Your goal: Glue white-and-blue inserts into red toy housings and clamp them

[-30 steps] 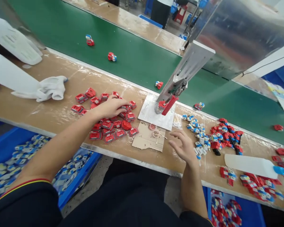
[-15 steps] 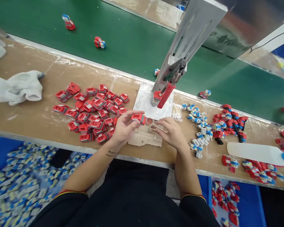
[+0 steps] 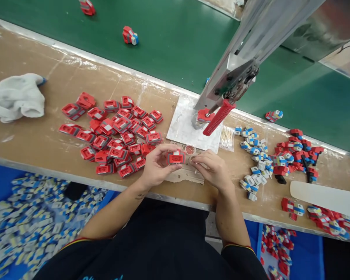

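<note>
My left hand [image 3: 155, 168] grips a red plastic toy part [image 3: 175, 158] with grey edges, its recessed side turned up. Close by on the right, my right hand [image 3: 212, 168] is closed in a pinch on a thin pale stick, which looks like a cotton swab [image 3: 196, 171]; its tip is hard to make out. Between the hands stands a small round clear cup [image 3: 190, 149], on a torn piece of cardboard [image 3: 182, 175]. To the left lies a heap of similar red parts [image 3: 116, 128]. A bag of cotton swabs [image 3: 227, 138] lies beyond my right hand.
A metal press with a red handle [image 3: 219, 116] rises over a white plate [image 3: 179, 124]. Behind runs a green conveyor [image 3: 169, 46] carrying assembled pieces. White-blue parts [image 3: 256, 155], red assemblies [image 3: 294, 153] and a white bottle [image 3: 323, 196] lie right; a white glove [image 3: 20, 97] lies left.
The camera view has shifted. The red part in my left hand has turned so its recess faces me more squarely, and my right hand has come closer to it.
</note>
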`<state>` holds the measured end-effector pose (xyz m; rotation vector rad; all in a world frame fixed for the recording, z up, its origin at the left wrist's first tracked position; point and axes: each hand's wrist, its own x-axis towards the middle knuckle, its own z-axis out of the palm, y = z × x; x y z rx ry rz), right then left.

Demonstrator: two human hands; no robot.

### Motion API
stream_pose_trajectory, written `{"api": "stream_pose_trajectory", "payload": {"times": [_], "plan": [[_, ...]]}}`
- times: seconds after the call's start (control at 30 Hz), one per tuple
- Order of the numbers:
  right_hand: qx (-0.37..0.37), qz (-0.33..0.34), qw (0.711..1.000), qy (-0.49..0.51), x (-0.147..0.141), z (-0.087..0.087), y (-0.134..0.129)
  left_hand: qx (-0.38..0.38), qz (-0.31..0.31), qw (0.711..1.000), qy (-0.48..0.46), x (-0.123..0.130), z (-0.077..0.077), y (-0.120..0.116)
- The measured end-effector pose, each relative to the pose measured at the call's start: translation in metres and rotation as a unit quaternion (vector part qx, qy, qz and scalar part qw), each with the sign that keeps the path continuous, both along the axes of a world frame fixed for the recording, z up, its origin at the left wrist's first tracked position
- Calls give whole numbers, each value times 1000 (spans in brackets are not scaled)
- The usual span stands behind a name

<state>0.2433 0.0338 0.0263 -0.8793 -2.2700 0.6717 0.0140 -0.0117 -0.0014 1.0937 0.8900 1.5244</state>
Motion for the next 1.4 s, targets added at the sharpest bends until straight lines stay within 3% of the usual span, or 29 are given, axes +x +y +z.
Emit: {"api": "stream_pose_trajectory", "payload": {"times": [0.13,0.27,0.37,0.47,0.63,0.83,1.13,1.4], "plan": [[9,0,1000,5,1,-1,-1,41,20,999,9,2,-1,1],[43,-33,998,44,7,12,-2,86,31,996,-3,6,-1,1],[73,-120,980,141,6,30,-7,100,23,995,3,8,-1,1],[66,-150,952,259,-9,39,-16,91,12,996,11,9,0,-1],[-37,-136,943,302,-42,29,-28,75,6,997,13,9,0,-3],[-98,-122,939,306,-48,19,-31,74,-5,997,-10,10,1,-5],[-56,-114,953,277,-49,18,-30,60,3,998,-5,10,2,-5],[-14,-97,953,285,-49,15,-29,102,18,995,2,11,0,-3]]}}
